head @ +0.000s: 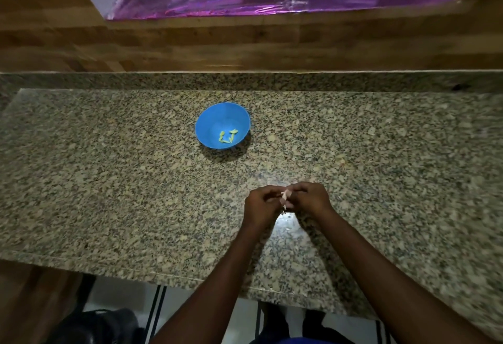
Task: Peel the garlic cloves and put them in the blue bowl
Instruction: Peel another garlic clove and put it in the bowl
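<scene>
On the granite counter [109, 180], lower centre, the left hand [260, 205] and right hand [310, 198] meet, fingers curled, pinching a garlic clove [284, 199].

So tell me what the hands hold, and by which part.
A small pale garlic clove, pinched between the fingertips of left hand and right hand; exact part cannot be told.

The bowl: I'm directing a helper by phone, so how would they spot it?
On the speckled granite counter, look past both hands toward the wooden wall. The bowl sits alone mid-counter: bright blue, round, with a few pale peeled cloves inside.
</scene>
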A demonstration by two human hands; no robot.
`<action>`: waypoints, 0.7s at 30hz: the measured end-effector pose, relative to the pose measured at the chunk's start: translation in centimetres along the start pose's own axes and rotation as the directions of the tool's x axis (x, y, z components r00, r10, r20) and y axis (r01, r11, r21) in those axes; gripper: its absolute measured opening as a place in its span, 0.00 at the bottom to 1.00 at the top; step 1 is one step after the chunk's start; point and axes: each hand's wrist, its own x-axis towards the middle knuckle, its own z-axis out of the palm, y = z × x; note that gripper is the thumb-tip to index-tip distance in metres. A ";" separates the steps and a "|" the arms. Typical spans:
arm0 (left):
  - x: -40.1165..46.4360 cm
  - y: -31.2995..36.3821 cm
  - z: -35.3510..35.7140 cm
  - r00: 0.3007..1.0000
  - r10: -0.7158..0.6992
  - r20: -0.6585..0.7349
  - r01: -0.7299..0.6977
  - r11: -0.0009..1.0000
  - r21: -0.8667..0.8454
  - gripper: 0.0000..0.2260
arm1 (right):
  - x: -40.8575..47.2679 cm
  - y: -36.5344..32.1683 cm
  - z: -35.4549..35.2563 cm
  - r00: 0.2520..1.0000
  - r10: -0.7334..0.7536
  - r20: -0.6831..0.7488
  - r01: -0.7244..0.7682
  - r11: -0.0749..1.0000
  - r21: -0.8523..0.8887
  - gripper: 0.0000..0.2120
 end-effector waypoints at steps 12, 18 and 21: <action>-0.4 0.8 0.8 0.995 -0.043 -0.085 0.039 0.998 -0.041 0.08 | 0.7 -0.5 0.3 0.988 0.150 -0.048 -0.146 0.987 0.070 0.09; 0.4 0.3 0.7 0.993 -0.015 -0.116 0.019 0.999 0.040 0.06 | 0.7 -0.5 0.8 0.991 0.099 -0.088 -0.101 0.995 -0.023 0.09; 0.0 0.5 0.9 0.989 -0.045 -0.139 0.042 0.999 -0.021 0.07 | 0.9 -0.2 0.8 0.993 0.055 -0.100 -0.064 0.994 -0.088 0.09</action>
